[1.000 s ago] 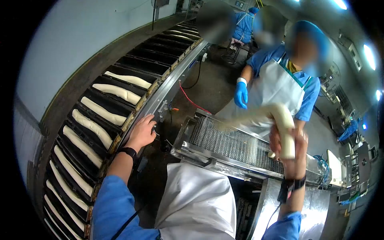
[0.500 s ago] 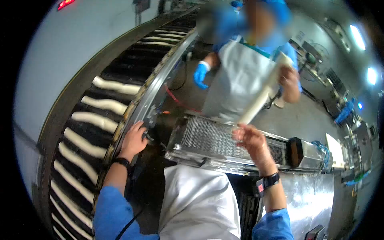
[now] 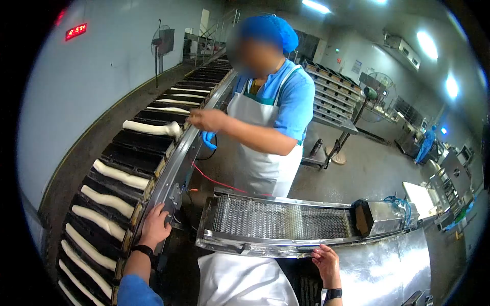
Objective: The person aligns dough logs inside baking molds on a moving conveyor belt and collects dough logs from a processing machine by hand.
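My left hand [image 3: 155, 227] lies on the metal side rail [image 3: 176, 173] of the long conveyor, fingers spread and holding nothing. Beside it, long pale dough strips [image 3: 120, 176] rest across black trays [image 3: 135, 140] on the conveyor. My right hand [image 3: 326, 262] is at the near edge of the short metal mesh conveyor [image 3: 265, 219], its fingers apart and nothing in them; fingertips appear to touch the frame. Farther up the line, a thicker dough strip [image 3: 153, 127] lies on a tray with its near end by the co-worker's bare hand [image 3: 206, 120].
A co-worker [image 3: 273, 112] in a white apron stands across the mesh conveyor, beside the long one. A metal box [image 3: 390, 217] sits at the mesh conveyor's right end. Below it is a shiny steel surface [image 3: 388, 260]. A tray rack [image 3: 332, 97] stands behind.
The dough strip that stretched between the co-worker's hand and my right hand is now on a tray. My right hand has come down to the mesh conveyor's edge. The view has tilted up.
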A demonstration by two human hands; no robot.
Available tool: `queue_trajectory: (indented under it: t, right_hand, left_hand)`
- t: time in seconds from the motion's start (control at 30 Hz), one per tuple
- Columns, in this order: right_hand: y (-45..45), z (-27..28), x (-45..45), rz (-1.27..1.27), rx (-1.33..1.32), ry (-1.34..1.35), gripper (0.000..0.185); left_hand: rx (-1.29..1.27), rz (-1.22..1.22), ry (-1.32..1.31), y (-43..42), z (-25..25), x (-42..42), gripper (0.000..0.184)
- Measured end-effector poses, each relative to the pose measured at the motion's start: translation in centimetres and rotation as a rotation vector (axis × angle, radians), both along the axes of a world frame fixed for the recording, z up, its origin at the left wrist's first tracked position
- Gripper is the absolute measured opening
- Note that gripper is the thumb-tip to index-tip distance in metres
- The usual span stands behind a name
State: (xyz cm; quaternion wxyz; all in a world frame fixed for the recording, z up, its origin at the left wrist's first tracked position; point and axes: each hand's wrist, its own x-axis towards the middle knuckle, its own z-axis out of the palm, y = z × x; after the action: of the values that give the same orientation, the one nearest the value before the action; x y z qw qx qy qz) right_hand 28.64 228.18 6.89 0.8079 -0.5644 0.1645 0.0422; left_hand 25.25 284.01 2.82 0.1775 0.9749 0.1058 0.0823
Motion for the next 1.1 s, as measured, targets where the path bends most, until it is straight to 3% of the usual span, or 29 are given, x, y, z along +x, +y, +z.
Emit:
queue_trajectory:
  t: [0.23,0.47,0.97,1.03,1.1]
  right_hand:
    - [-1.1,-2.4,0.2,-0.018,0.147,-0.025,0.030]
    - [1.8,-0.2,-1.3,-0.021,0.113,0.011,0.030]
    - [-0.1,-4.0,-4.6,-0.029,0.138,0.047,0.029]
    - [-1.0,-5.0,-3.7,-0.009,0.146,0.024,0.028]
    - [-1.1,-4.2,-3.3,-0.003,0.137,-0.029,0.026]
  left_hand:
    - [-0.042,0.028,0.045,-0.1,0.1,0.1,0.039]
    - [-0.046,-0.011,-0.006,0.0,0.6,-0.8,0.039]
    - [0.034,0.032,-0.104,-0.4,-2.7,-4.3,0.042]
    - [-0.078,0.100,-0.137,-0.6,-3.1,-5.3,0.041]
    - [-0.040,0.104,-0.211,-0.6,-1.1,-7.2,0.041]
